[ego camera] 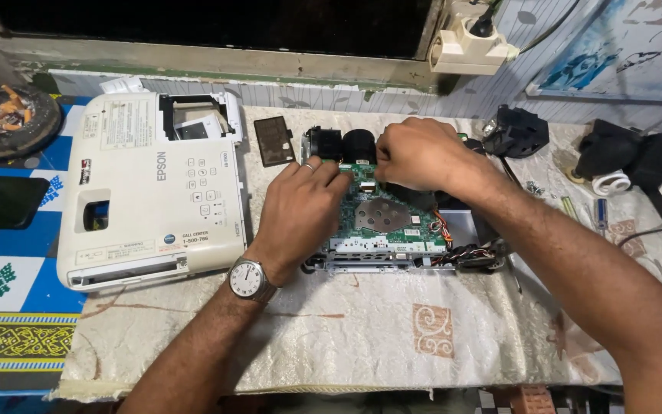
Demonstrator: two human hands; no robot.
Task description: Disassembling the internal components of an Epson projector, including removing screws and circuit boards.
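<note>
An opened projector chassis (392, 257) with a green circuit board (392, 218) lies on a cream cloth. My left hand (300, 211), a ring on one finger and a watch on the wrist, rests on the board's left edge with fingertips at its top. My right hand (419, 153) is curled over the board's upper middle, its fingertips pinched on a small part there that I cannot make out. Black round lens parts (342, 144) stand behind the board. The white top cover (155, 192) of the projector lies to the left, upside up.
A small black panel (273, 140) lies between cover and chassis. A black housing part (516, 132) and black items (637, 157) sit at the right, with screwdrivers (601, 216) near them. An ashtray (9, 119) and a dark phone (1, 201) are at far left; a wall socket (473, 42) above.
</note>
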